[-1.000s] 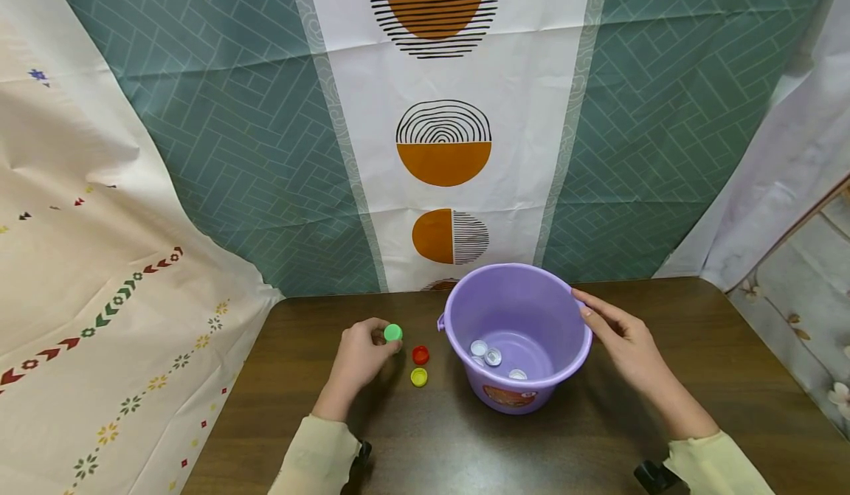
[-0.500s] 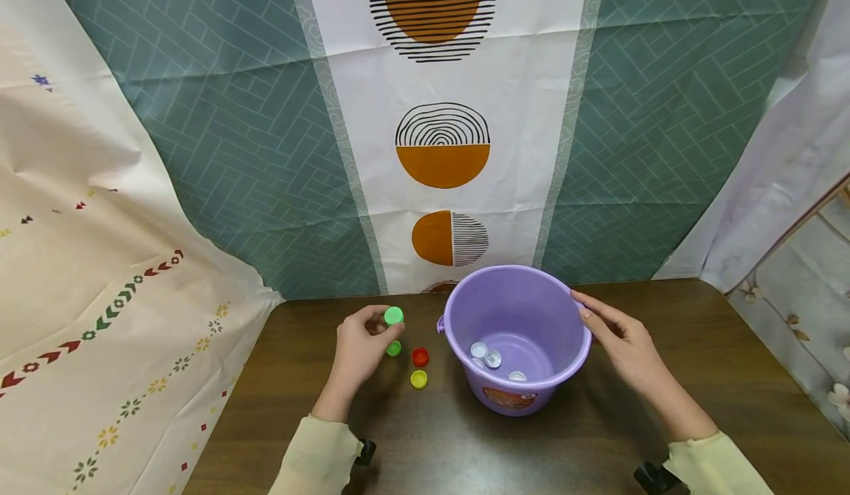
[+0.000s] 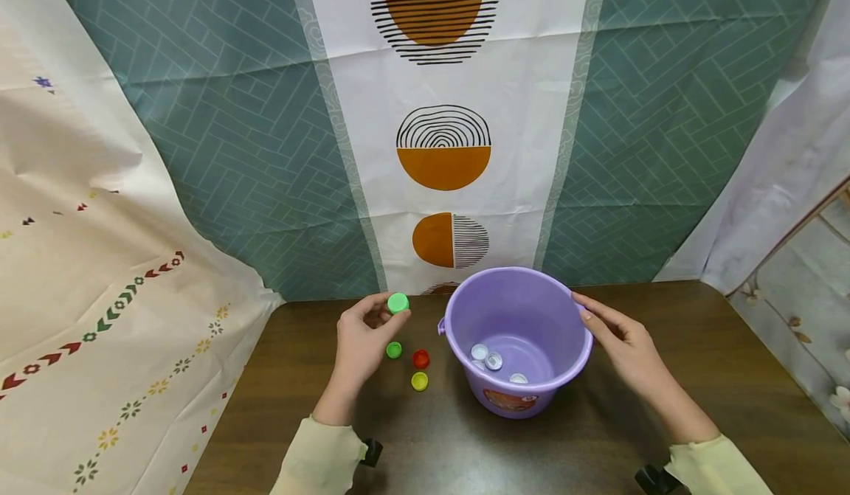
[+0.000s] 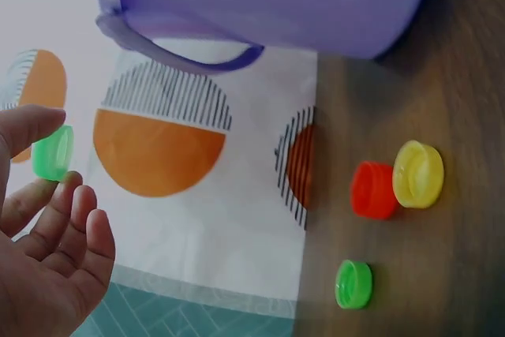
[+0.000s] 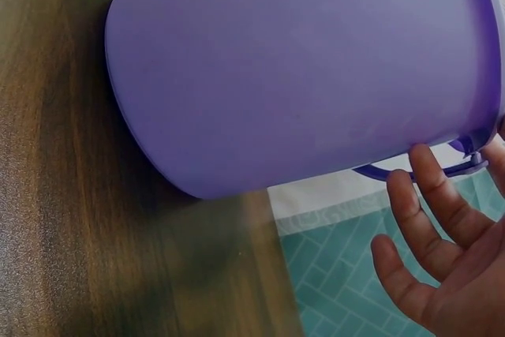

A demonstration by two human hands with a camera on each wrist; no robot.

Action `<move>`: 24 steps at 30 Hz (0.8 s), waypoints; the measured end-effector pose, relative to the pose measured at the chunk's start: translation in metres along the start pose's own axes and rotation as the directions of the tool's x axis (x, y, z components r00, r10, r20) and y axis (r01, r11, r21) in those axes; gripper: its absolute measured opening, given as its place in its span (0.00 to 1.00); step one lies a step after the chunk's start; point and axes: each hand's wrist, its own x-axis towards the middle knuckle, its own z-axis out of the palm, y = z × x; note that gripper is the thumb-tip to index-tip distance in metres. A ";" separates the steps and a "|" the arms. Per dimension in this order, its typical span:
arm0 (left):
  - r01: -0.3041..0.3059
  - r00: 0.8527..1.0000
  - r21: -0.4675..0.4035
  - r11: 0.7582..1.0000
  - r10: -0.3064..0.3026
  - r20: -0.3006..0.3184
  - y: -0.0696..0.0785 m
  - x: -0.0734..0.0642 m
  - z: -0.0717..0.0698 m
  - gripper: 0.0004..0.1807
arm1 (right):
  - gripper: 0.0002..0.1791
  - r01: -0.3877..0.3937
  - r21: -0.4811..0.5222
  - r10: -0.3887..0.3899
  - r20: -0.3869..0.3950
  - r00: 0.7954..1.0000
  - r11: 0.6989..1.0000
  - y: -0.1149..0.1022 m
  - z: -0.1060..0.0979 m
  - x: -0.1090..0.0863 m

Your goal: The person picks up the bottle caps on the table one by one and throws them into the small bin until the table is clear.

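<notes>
Between thumb and fingertips my left hand (image 3: 361, 340) pinches a green bottle cap (image 3: 398, 303), raised above the table left of a purple bucket (image 3: 508, 305). The left wrist view shows that cap (image 4: 54, 153) on edge, with the other fingers loosely bent. My right hand (image 3: 631, 341) holds the bucket's right rim with thumb and index finger. In the right wrist view its remaining fingers (image 5: 430, 187) lie by the bucket wall (image 5: 292, 76) and handle. Several white caps (image 3: 493, 360) lie on the bucket's bottom.
On the brown table (image 3: 425, 451), left of the bucket, lie a second green cap (image 3: 394, 350), a red cap (image 3: 420, 359) and a yellow cap (image 3: 419, 381). Behind the table hangs a patterned curtain (image 3: 265, 148); a cream cloth (image 3: 133, 259) drapes at the left.
My left hand has lifted the green cap up and slightly to the right, uncovering the second green cap on the table. The right hand stays at the bucket rim.
</notes>
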 end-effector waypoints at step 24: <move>-0.038 0.995 -0.105 0.994 0.047 0.087 0.038 -0.003 0.020 0.15 | 0.21 -0.004 -0.014 0.004 0.002 1.000 1.000 0.000 -0.001 -0.001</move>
